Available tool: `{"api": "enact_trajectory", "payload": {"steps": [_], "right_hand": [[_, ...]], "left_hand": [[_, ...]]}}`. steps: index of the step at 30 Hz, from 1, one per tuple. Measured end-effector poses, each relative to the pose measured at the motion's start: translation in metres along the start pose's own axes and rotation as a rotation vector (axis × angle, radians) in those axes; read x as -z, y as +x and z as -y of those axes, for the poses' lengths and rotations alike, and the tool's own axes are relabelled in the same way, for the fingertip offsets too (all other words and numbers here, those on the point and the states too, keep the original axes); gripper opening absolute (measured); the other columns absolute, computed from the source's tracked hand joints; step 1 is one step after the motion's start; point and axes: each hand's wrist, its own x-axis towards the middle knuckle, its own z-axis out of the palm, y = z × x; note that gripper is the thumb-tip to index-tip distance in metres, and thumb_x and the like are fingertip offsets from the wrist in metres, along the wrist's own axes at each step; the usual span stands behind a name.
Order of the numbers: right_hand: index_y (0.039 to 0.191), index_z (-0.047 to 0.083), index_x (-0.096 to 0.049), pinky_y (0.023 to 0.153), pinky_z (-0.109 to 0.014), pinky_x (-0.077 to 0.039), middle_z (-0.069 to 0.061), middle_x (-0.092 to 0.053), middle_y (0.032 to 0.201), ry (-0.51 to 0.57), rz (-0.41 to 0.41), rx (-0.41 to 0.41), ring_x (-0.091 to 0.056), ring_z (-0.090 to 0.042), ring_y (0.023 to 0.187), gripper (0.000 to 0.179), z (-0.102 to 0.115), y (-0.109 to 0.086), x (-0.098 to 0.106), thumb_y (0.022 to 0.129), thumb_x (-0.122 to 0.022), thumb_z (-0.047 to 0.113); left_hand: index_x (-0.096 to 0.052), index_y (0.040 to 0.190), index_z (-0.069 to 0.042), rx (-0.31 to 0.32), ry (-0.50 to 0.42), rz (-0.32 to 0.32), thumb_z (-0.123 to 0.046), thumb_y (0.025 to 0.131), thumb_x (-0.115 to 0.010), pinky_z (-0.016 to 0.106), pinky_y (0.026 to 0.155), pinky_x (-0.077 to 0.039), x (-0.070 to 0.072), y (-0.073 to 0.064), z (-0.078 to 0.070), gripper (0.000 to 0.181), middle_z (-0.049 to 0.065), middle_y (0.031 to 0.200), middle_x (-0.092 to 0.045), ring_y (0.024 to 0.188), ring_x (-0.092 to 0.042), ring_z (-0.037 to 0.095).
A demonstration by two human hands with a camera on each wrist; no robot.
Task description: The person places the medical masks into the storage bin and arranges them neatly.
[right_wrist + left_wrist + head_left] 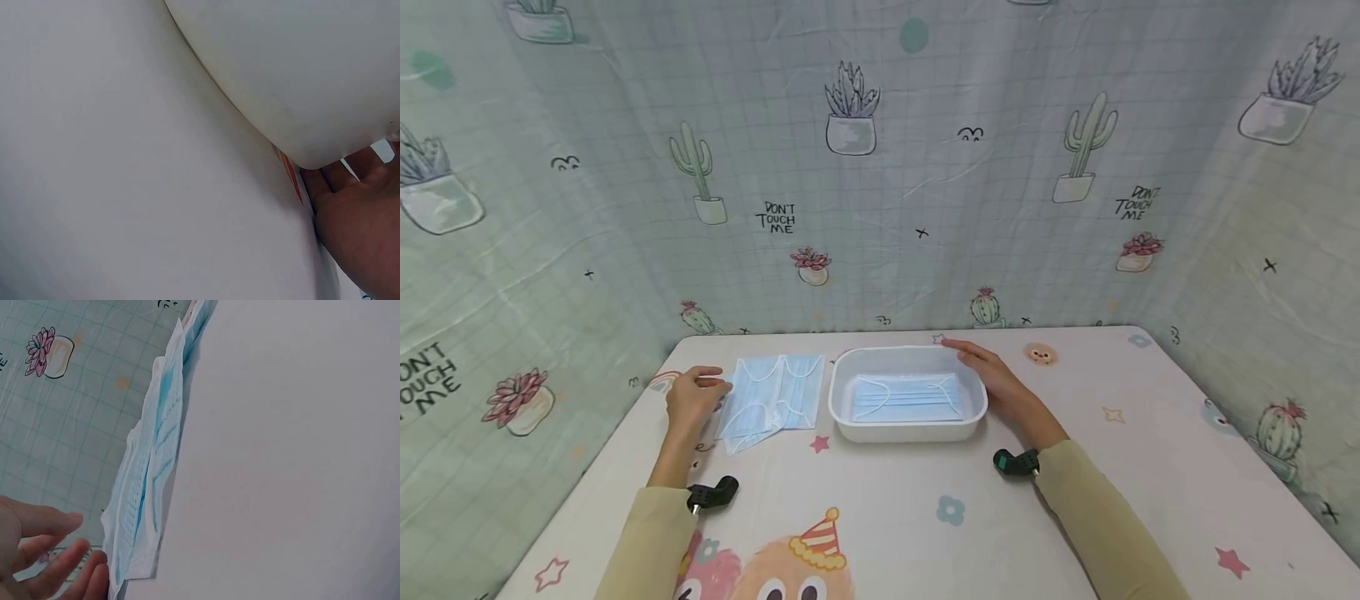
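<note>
On the left of the table lie light blue disposable face masks (775,396) with white ear loops, overlapping one another. My left hand (692,396) is at their left edge, its fingers loosely bent and holding nothing. In the left wrist view, the fingertips (78,544) come right beside the edge of the masks (147,469). A white plastic tub (910,431) stands to the right of these masks, with a pleated blue face mask (908,398) lying flat inside. My right hand (996,383) rests along the tub's right side, fingers extended toward its far right corner.
The white table (880,517) carries printed cartoon figures, stars and flowers. A cactus-print cloth (880,200) hangs behind it and along both sides. Black wrist devices (713,493) sit on both sleeves.
</note>
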Motion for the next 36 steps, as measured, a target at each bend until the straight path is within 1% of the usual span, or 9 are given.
{"api": "enact_trajectory", "payload": {"steps": [5,10,12,15,17,20,26,30,36], "right_hand": [[0.156,0.023,-0.046,0.126,-0.054,-0.030,0.000,-0.032,0.170,0.011,0.007,0.006,-0.032,-0.031,0.156,0.044,-0.002,0.000,0.001,0.113,-0.040,0.028],[0.156,0.024,-0.047,0.126,-0.054,-0.029,0.000,-0.030,0.171,0.018,0.009,-0.002,-0.031,-0.031,0.157,0.044,-0.004,0.000,0.000,0.113,-0.040,0.027],[0.156,0.025,-0.047,0.126,-0.054,-0.029,0.000,-0.030,0.171,0.023,0.010,-0.005,-0.031,-0.031,0.157,0.044,-0.004,0.000,0.000,0.113,-0.040,0.027],[0.156,0.025,-0.046,0.125,-0.054,-0.030,0.000,-0.030,0.171,0.013,0.016,0.000,-0.031,-0.031,0.157,0.044,-0.005,0.001,0.000,0.113,-0.039,0.027],[0.156,0.024,-0.046,0.125,-0.054,-0.030,0.000,-0.030,0.171,0.014,0.016,0.002,-0.031,-0.031,0.157,0.044,-0.004,0.001,0.000,0.113,-0.040,0.028],[0.157,0.023,-0.046,0.126,-0.054,-0.029,-0.001,-0.030,0.171,0.023,0.017,0.008,-0.030,-0.031,0.157,0.045,-0.003,0.000,0.001,0.112,-0.041,0.028],[0.157,0.022,-0.045,0.127,-0.054,-0.025,0.000,-0.029,0.171,0.030,0.014,0.009,-0.028,-0.031,0.158,0.046,-0.002,0.000,0.002,0.112,-0.041,0.028],[0.157,0.021,-0.045,0.128,-0.054,-0.025,0.000,-0.029,0.171,0.029,0.011,0.011,-0.027,-0.031,0.158,0.045,-0.001,0.000,0.001,0.113,-0.040,0.027],[0.158,0.020,-0.044,0.127,-0.055,-0.025,-0.001,-0.029,0.171,0.027,0.014,0.011,-0.027,-0.031,0.158,0.046,-0.001,0.002,0.000,0.112,-0.040,0.027]], "left_hand": [[-0.064,0.132,-0.002,0.038,-0.016,0.009,-0.017,0.095,-0.070,0.018,0.061,-0.054,0.000,-0.002,0.004,0.040,0.023,0.121,-0.069,0.088,-0.070,0.024],[-0.064,0.131,-0.001,0.031,0.052,0.011,-0.015,0.093,-0.071,0.020,0.060,-0.052,0.001,-0.003,0.006,0.041,0.025,0.122,-0.069,0.093,-0.069,0.031],[-0.064,0.131,-0.001,0.020,0.089,0.015,-0.015,0.092,-0.073,0.026,0.065,-0.055,0.001,-0.004,0.006,0.043,0.026,0.122,-0.068,0.096,-0.069,0.035],[-0.064,0.130,0.000,0.004,0.137,0.015,-0.012,0.088,-0.075,0.043,0.079,-0.056,0.001,-0.004,0.007,0.045,0.027,0.124,-0.068,0.105,-0.067,0.042],[-0.064,0.130,0.001,-0.004,0.158,0.023,-0.009,0.086,-0.077,0.054,0.088,-0.052,0.001,-0.004,0.008,0.047,0.028,0.124,-0.068,0.109,-0.065,0.045],[-0.064,0.130,0.000,-0.007,0.165,0.030,-0.006,0.085,-0.078,0.061,0.095,-0.046,0.000,-0.002,0.009,0.047,0.027,0.122,-0.069,0.110,-0.064,0.046],[-0.065,0.127,0.002,-0.012,0.148,0.041,-0.006,0.084,-0.080,0.048,0.081,-0.052,0.002,0.002,0.011,0.046,0.026,0.114,-0.072,0.100,-0.067,0.042],[-0.065,0.126,0.002,-0.009,0.143,0.062,-0.011,0.084,-0.081,0.052,0.086,-0.050,0.005,0.003,0.011,0.046,0.027,0.117,-0.071,0.106,-0.063,0.043],[-0.067,0.122,0.003,0.011,0.154,0.110,-0.019,0.083,-0.083,0.046,0.080,-0.049,0.011,-0.001,0.010,0.047,0.028,0.114,-0.070,0.100,-0.063,0.039]]}}
